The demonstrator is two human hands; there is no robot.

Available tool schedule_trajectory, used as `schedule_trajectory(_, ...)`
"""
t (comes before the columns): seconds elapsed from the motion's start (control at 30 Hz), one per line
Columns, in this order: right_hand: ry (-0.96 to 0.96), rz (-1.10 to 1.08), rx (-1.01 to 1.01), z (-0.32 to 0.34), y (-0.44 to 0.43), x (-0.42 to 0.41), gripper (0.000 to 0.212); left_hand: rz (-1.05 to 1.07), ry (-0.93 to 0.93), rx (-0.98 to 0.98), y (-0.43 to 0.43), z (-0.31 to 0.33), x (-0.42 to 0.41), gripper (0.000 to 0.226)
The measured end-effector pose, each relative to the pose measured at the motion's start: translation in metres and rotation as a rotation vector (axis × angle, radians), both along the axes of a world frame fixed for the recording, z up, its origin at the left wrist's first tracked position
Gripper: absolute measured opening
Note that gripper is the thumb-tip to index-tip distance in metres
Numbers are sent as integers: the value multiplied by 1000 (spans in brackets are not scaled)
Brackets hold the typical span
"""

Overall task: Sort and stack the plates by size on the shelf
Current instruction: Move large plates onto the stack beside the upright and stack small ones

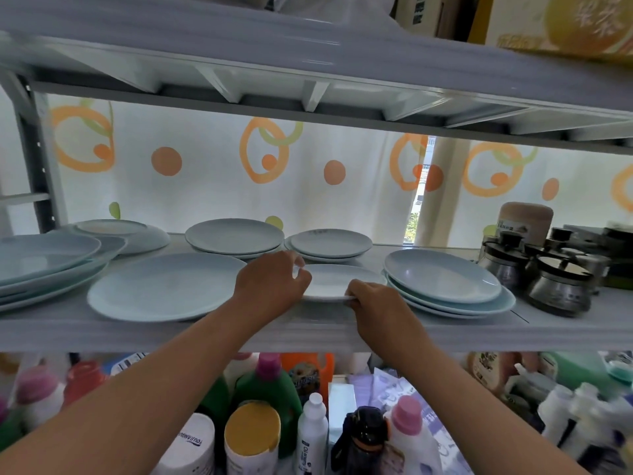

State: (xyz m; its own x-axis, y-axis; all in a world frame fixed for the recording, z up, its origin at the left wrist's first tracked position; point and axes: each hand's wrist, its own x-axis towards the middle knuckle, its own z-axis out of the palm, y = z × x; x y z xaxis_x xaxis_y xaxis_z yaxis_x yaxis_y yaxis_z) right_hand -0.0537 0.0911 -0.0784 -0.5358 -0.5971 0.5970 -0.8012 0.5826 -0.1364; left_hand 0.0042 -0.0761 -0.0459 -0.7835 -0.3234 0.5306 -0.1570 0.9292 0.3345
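Both hands grip one small white plate (337, 281) at shelf (308, 332) front: left hand (274, 281) on its left rim, right hand (371, 299) on near edge. Five plate groups surround it; single large plate (164, 286) just left, three-plate stack (445, 286) just right.

Detergent bottles (270, 382) below; lidded jars (558, 286) right.

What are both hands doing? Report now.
Left hand: closed on the small white plate, left rim.
Right hand: closed on that plate's front rim.

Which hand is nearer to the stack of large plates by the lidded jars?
Right. The right hand grips the small white plate right beside that stack; the left hand holds its far side.
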Motion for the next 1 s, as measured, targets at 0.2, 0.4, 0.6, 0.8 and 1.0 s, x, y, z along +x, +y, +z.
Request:
schedule_trajectory(0.2,56,53,-43,8,6,3,13,-24,67,18,2,9,7,30)
schedule_trajectory(0.4,190,46,-58,26,21,3,8,-34,133,90,12,17,9,26)
schedule_trajectory(0.6,212,-65,-84,37,54,-11,5,-113,178,193,36,15,-7,24)
schedule_trajectory(0.8,133,-217,-117,28,97,-24,8,-143,242,175,58,5,-32,26)
schedule_trajectory(1.0,76,-296,-73,13,124,-34,9,-29,265,212,32,-17,-68,27)
